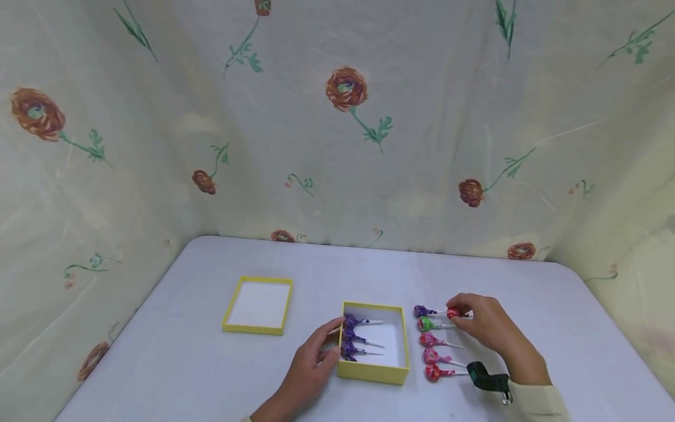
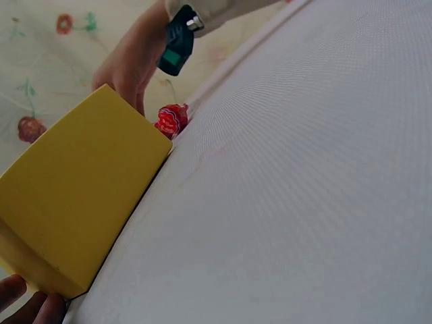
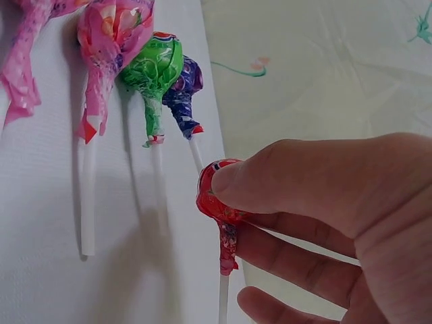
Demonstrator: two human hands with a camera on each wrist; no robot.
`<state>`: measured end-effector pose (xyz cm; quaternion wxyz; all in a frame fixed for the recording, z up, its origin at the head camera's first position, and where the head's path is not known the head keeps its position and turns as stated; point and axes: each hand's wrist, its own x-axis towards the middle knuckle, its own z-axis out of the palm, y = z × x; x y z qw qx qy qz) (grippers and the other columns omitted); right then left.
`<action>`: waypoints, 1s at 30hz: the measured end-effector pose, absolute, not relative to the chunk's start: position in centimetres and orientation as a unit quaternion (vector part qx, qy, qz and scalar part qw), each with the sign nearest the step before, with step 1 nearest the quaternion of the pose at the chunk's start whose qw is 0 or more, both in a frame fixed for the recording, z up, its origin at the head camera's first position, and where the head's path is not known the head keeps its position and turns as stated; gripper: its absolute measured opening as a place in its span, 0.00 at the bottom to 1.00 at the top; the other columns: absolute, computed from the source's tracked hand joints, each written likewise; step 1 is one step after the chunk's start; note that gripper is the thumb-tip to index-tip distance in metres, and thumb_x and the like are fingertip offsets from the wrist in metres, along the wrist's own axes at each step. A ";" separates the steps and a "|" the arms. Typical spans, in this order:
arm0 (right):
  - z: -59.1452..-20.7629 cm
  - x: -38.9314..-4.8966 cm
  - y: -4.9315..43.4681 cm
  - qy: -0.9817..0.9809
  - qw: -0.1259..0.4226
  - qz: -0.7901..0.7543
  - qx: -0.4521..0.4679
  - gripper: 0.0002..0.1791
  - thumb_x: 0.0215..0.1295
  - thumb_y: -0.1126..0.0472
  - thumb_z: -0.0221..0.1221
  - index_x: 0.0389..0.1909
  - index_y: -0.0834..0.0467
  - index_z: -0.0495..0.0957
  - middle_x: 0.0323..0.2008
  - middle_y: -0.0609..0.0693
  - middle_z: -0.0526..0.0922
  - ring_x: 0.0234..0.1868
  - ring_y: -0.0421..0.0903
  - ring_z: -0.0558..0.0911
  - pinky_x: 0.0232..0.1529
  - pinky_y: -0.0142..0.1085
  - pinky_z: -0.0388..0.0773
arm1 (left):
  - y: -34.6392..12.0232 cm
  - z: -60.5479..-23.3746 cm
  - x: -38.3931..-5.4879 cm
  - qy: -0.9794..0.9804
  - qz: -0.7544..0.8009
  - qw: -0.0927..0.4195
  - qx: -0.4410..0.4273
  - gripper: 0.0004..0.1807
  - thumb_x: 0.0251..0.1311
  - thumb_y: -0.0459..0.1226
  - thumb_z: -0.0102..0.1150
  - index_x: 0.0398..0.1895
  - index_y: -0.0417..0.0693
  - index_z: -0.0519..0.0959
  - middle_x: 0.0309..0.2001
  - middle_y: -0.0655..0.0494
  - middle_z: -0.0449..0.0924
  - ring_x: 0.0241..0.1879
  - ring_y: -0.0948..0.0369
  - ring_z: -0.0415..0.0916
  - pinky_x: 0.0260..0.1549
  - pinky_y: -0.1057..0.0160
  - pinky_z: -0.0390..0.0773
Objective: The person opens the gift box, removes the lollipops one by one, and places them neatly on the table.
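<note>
My right hand [image 1: 487, 325] pinches a red-wrapped lollipop [image 3: 214, 199] by its candy head, thumb on top, stick hanging down in the right wrist view. Beside it lies a column of lollipops: a purple one [image 1: 420, 311] at the far end, then a green one [image 1: 424, 324], two pink ones [image 1: 428, 339] and a red one [image 1: 433, 373] nearest me. My left hand [image 1: 311, 363] rests against the left wall of an uncovered yellow box [image 1: 371, 373], fingertips at its side. Inside that box, purple lollipops [image 1: 349, 335] line the left side, sticks pointing right.
A shallow yellow-rimmed lid [image 1: 253, 329] with a white inside lies on the white table [image 1: 174, 351], left of the box. Flower-printed cloth [image 1: 411, 176] hangs behind the table and at both sides. A dark green device [image 1: 487, 378] sits at the right wrist.
</note>
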<state>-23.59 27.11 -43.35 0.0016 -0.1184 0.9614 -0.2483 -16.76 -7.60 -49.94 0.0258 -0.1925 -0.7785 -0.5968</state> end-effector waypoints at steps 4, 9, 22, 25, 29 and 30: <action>-43.7 -23.7 27.3 0.960 0.001 -0.250 -0.123 0.13 0.57 0.67 0.65 0.44 0.62 0.82 0.37 0.51 0.84 0.39 0.50 0.81 0.44 0.52 0.79 | -7.6 -49.9 -16.8 -0.780 -0.595 0.024 -0.194 0.28 0.67 0.34 0.50 0.70 0.54 0.63 0.68 0.58 0.65 0.63 0.56 0.68 0.54 0.63 0.77; -44.0 -23.8 27.3 0.960 0.004 -0.252 -0.122 0.12 0.56 0.68 0.65 0.42 0.62 0.82 0.36 0.50 0.84 0.38 0.49 0.80 0.42 0.51 0.79 | -7.6 -50.0 -16.8 -0.777 -0.597 0.024 -0.197 0.28 0.67 0.33 0.50 0.71 0.54 0.63 0.68 0.56 0.65 0.64 0.55 0.68 0.54 0.63 0.77; -44.9 -24.1 27.3 0.960 0.012 -0.252 -0.118 0.12 0.56 0.68 0.65 0.42 0.59 0.83 0.36 0.48 0.83 0.38 0.47 0.80 0.43 0.48 0.80 | -7.4 -46.4 -15.3 -0.783 -0.596 -0.003 -0.177 0.27 0.66 0.28 0.47 0.70 0.44 0.63 0.67 0.48 0.65 0.64 0.50 0.67 0.55 0.63 0.76; -45.0 -24.0 27.3 0.959 0.013 -0.253 -0.126 0.11 0.56 0.68 0.65 0.41 0.59 0.83 0.37 0.49 0.84 0.38 0.47 0.80 0.43 0.48 0.80 | -7.4 -46.1 -15.1 -0.784 -0.595 -0.001 -0.178 0.27 0.66 0.28 0.47 0.69 0.44 0.63 0.67 0.47 0.65 0.63 0.50 0.68 0.55 0.63 0.76; -44.9 -24.0 27.2 0.958 0.017 -0.255 -0.130 0.11 0.56 0.68 0.64 0.41 0.58 0.83 0.37 0.49 0.84 0.38 0.47 0.80 0.44 0.48 0.80 | -7.4 -46.1 -15.1 -0.781 -0.597 0.003 -0.183 0.27 0.66 0.28 0.47 0.69 0.43 0.63 0.67 0.46 0.65 0.63 0.49 0.68 0.54 0.62 0.77; -44.8 -24.0 27.1 0.958 0.017 -0.255 -0.131 0.10 0.57 0.68 0.64 0.41 0.58 0.83 0.37 0.49 0.84 0.38 0.47 0.80 0.43 0.48 0.80 | -7.4 -46.2 -15.2 -0.780 -0.598 0.004 -0.185 0.27 0.66 0.28 0.47 0.69 0.43 0.63 0.67 0.46 0.65 0.63 0.49 0.68 0.54 0.62 0.77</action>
